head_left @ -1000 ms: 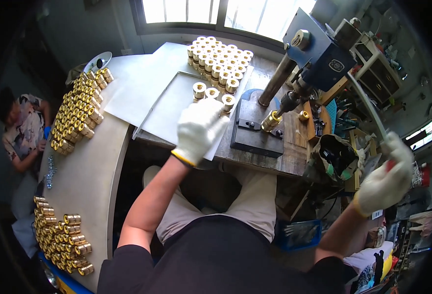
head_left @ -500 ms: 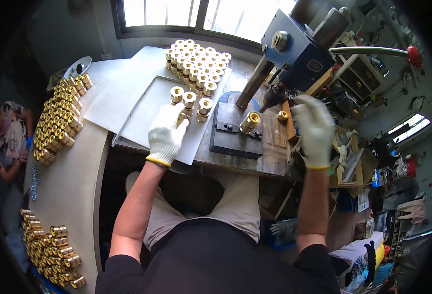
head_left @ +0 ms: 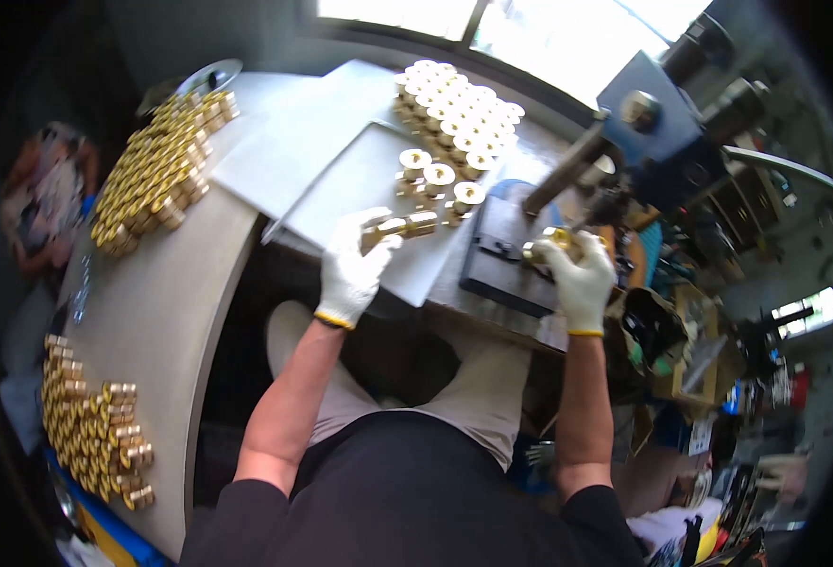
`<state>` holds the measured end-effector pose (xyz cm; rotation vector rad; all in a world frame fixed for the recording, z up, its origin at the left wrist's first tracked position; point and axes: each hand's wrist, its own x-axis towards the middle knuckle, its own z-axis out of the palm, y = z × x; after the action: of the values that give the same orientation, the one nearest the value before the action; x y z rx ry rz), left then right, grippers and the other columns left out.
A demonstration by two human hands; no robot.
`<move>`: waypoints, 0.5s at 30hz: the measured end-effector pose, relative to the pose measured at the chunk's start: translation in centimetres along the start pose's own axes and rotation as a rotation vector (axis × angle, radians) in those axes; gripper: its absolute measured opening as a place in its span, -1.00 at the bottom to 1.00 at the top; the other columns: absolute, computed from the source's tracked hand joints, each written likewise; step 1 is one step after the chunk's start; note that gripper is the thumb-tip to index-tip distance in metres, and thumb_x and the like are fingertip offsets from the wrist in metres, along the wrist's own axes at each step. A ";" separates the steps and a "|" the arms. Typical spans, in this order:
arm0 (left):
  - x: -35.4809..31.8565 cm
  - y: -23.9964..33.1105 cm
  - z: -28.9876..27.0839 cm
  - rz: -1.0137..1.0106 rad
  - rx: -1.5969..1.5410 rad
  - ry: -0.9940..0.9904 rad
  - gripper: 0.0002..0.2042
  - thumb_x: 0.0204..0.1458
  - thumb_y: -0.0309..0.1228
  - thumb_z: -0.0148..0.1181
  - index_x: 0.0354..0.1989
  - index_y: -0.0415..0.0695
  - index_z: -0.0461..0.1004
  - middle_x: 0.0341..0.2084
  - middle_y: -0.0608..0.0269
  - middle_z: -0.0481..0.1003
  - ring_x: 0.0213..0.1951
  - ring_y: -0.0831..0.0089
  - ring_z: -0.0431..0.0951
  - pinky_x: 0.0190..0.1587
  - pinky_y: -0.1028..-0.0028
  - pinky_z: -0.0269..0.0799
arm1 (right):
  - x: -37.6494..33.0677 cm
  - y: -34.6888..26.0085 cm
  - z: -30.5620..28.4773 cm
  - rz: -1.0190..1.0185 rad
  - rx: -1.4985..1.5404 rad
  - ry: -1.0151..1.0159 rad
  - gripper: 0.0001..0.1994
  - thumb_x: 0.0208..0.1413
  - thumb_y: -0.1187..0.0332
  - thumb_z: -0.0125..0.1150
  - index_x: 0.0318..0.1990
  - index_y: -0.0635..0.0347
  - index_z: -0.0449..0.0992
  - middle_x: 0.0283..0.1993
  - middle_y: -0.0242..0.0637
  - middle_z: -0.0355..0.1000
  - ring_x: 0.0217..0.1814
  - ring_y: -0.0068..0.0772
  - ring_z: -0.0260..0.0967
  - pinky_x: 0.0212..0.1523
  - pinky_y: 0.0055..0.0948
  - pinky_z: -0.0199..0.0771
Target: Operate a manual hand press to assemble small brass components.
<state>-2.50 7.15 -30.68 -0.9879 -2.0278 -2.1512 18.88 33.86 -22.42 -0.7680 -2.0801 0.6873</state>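
Observation:
My left hand (head_left: 352, 269), in a white knit glove, is closed around a brass fitting (head_left: 407, 227) held sideways above the metal sheet (head_left: 326, 156). Just beyond it, a few brass fittings (head_left: 438, 178) stand upright on the sheet. My right hand (head_left: 582, 282), gloved the same way, grips a brass fitting (head_left: 536, 250) at the dark base block (head_left: 506, 269) of the bench press. The press head (head_left: 662, 123) with its spindle hangs above and beyond that hand. Motion blurs the fingers, and the right hand partly hides its fitting.
A tight block of upright brass fittings (head_left: 454, 104) stands at the back of the sheet. Two more groups of fittings, one farther back (head_left: 156, 175) and one nearer (head_left: 95, 430), are on the left tabletop (head_left: 166, 312). Another person (head_left: 48, 198) is at far left. Boxes (head_left: 700, 340) crowd the right.
My left hand has lifted a brass fitting off the sheet toward me. My right hand has come down from beside the press head onto the fitting at the base. The whole view has shifted.

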 end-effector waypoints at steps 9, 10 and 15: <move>-2.7 3.3 -6.3 -0.234 -0.131 0.112 -0.58 0.39 -0.63 0.40 0.37 -0.40 0.49 0.17 -0.01 0.67 0.17 0.33 0.73 0.26 0.37 0.73 | -3.8 -4.5 0.2 -0.021 0.152 -0.104 -0.59 0.16 0.44 0.73 0.11 0.40 0.72 -0.03 -0.31 0.73 -0.08 -0.61 0.65 -0.02 -0.53 0.69; -2.9 3.8 -6.7 -0.214 -0.091 0.110 -0.58 0.39 -0.62 0.40 0.38 -0.40 0.49 0.17 -0.01 0.66 0.17 0.33 0.73 0.26 0.37 0.73 | -4.1 -6.4 1.0 -0.147 0.100 -0.130 -0.57 0.10 0.41 0.77 0.10 0.31 0.75 -0.03 -0.27 0.72 -0.07 -0.50 0.67 0.01 -0.45 0.70; -3.5 5.8 -7.1 -0.223 -0.099 0.110 -0.58 0.40 -0.63 0.38 0.38 -0.37 0.49 0.16 0.00 0.67 0.15 0.32 0.74 0.24 0.35 0.74 | -4.7 -8.6 10.4 -0.364 0.127 -0.309 -0.58 0.11 0.17 0.72 0.05 0.17 0.78 -0.06 -0.14 0.70 -0.10 -0.16 0.71 0.00 -0.26 0.73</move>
<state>-0.20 -1.59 -26.83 -0.6605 -2.0871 -2.3757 10.29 22.65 -24.39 -0.2079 -2.3430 0.7576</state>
